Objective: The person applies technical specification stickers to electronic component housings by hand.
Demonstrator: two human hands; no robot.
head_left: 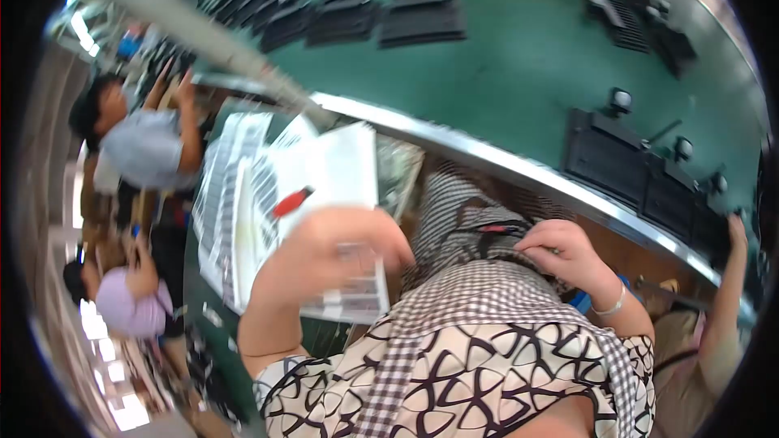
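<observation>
My left hand, blurred by motion, is raised over printed paper sheets on the left; its fingers look bent, and I cannot tell whether anything is in them. Just beyond it, a small red tool with a black end lies on a white sheet. At the right of my lap, my right hand has thumb and fingers pinched together. Its fingertips are right beside a dark bundle with a pink-red strip, which rests against the checked apron.
A green work surface with a metal edge runs across in front. Black panel-like units stand on it at right, with rows of dark units farther back. Two people are at left; another person's arm reaches in at right.
</observation>
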